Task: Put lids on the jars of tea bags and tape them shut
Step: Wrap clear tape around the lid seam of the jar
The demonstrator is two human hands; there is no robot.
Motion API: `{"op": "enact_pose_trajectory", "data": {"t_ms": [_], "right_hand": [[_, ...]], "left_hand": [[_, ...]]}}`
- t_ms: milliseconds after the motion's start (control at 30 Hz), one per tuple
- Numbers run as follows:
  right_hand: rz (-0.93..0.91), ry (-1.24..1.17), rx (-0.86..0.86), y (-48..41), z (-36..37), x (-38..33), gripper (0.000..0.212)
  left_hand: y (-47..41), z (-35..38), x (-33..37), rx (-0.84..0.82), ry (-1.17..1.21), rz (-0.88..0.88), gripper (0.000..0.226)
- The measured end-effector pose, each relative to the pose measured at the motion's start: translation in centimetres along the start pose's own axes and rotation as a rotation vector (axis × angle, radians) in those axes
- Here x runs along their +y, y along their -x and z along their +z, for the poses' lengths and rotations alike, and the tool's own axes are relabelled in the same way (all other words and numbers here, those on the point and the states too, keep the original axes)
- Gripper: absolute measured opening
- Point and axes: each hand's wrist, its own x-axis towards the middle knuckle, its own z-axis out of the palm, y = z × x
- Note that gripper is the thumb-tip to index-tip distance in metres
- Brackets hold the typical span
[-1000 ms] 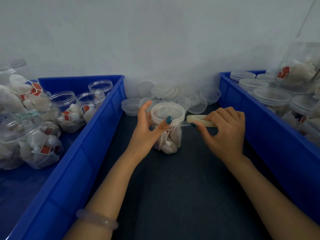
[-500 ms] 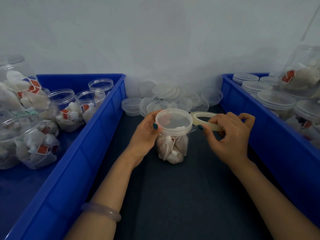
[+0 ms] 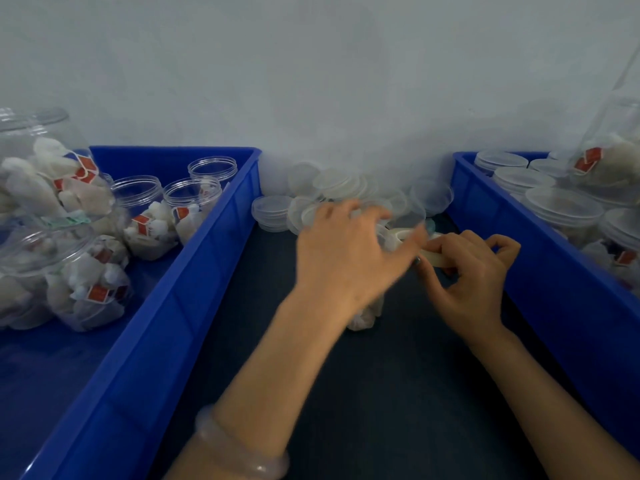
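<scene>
Right fingers: curled, pinch the tape roll just right of the jar.
Left fingers: spread over the lid (too blurred to tell any grip).
Hands: left hand covers the jar's top; right hand close beside it.
Jar: upright on the dark mat, between left bin and right bin.
Behind: loose lids piled against the wall.
</scene>
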Motion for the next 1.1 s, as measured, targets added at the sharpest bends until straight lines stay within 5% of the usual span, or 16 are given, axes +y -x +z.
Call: {"op": "enact_pose_trajectory", "data": {"t_ms": [133,533,700,1100], "right_hand": [[-0.027,0.044,-0.020,0.1,-0.3,0.3,0.029],[-0.043,0.223,-0.196,-0.4,-1.3,1.1,0.035],[0.032,0.191,-0.248,-0.8,-1.5,0.7,0.055],[0.063,0.032,-0.356,-1.4,-1.7,0.2,0.055]], "left_hand": [[0.5,1.7,0.7,0.026,-0.147,0.017,0.066],[0.5,1.4,-1.4,0.038,0.061,0.137,0.062],[0.3,0.8,-1.6,-0.046,0.206,0.165,0.052],[-0.7,-0.9,-2.8,-0.292,0.373,0.330,0.073]]}}
